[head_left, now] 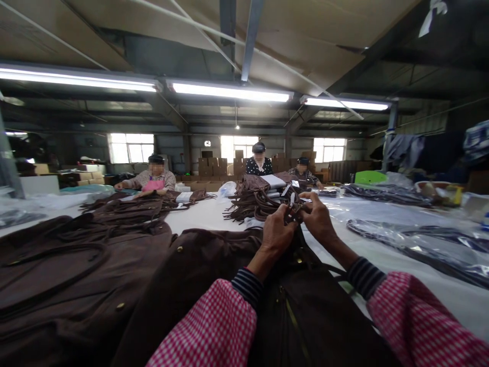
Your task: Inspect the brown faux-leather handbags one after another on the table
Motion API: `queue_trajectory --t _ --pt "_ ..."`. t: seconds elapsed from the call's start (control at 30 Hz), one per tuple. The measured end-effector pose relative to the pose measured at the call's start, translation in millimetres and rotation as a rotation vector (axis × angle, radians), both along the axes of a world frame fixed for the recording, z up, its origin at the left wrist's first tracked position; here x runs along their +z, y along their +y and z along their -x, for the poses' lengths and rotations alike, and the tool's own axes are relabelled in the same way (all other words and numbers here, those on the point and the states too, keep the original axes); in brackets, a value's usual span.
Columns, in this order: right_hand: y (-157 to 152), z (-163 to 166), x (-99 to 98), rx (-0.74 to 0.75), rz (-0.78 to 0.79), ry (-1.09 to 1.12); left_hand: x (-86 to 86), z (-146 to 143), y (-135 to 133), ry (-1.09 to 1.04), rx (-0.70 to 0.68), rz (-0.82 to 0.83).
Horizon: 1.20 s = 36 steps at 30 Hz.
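My left hand (275,232) and my right hand (319,218) meet above a dark brown garment (214,275) spread on the white table (202,214). Both hands have their fingers pinched together on a thin brown cord or strap (295,210) at the garment's far end. The cord's ends are hidden between my fingers. Brass snaps show on the brown cloth. My sleeves are pink checked over striped cuffs.
More brown garments (76,260) lie piled to the left. A heap of brown straps (254,201) sits ahead. Clear plastic bags with dark items (424,239) lie right. Three people sit at the table's far side, with cardboard boxes (214,165) behind.
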State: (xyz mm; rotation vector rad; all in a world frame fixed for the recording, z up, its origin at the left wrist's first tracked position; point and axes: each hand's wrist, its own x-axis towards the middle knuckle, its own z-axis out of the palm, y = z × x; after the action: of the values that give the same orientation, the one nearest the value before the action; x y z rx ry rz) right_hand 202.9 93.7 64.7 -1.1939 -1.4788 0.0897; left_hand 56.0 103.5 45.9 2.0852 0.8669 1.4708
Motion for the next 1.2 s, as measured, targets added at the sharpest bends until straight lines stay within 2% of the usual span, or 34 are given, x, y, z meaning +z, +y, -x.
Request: queue_trajectory --t 0.07,0.13,0.33,0.43,0.5,0.57,0.63,0.73,0.83,0.87,0.93,1.07,1.13,1.2 --pt "-5.9 -4.6 6.7 0.257 0.112 0.083 -2.5 0.3 2.4 -0.019 0.031 0.023" --pt "-13.9 -6.5 14.5 0.403 0.186 0.146 -3.2 0.2 4.0 -0.055 0.037 0.041" --pt "-24.5 2.1 36.8 0.381 0.137 0.428 2.4 0.4 2.6 -0.219 -0.130 0.077" --pt "-27.5 2.8 41.1 0.462 0.134 0.568 1.3 4.7 5.2 -0.198 -0.157 0.155" --pt "-30.6 -0.5 40.6 0.522 0.135 0.574 -1.1 7.1 7.6 -0.154 -0.130 0.169" --pt "-33.3 -5.7 39.0 0.545 0.140 0.478 -2.9 7.1 8.4 -0.144 -0.098 0.160" --pt "-35.0 -11.1 38.6 0.470 0.142 0.275 -3.1 4.7 7.2 -0.175 -0.078 0.140" --pt "-37.3 -14.5 42.2 0.215 0.074 -0.093 -1.1 -0.2 3.4 -0.217 -0.084 0.083" --pt "-38.2 -8.9 49.4 0.052 -0.080 -0.219 -0.1 -1.9 2.6 -0.228 -0.095 0.104" --pt "-37.4 -5.1 52.2 0.055 -0.129 -0.173 -0.7 -1.3 3.6 -0.229 -0.097 0.132" --pt "-33.8 4.1 58.2 0.151 -0.170 0.056 -2.6 1.1 6.8 -0.224 -0.118 0.179" --pt "-23.2 23.4 72.7 0.411 -0.028 0.637 -6.1 6.0 11.6 -0.244 -0.212 0.229" --pt "-20.5 31.6 82.2 0.494 0.032 0.722 -6.4 6.8 11.5 -0.355 -0.273 0.313" --pt "-20.4 38.7 93.6 0.556 0.013 0.699 -6.3 6.7 11.0 -0.480 -0.320 0.407"
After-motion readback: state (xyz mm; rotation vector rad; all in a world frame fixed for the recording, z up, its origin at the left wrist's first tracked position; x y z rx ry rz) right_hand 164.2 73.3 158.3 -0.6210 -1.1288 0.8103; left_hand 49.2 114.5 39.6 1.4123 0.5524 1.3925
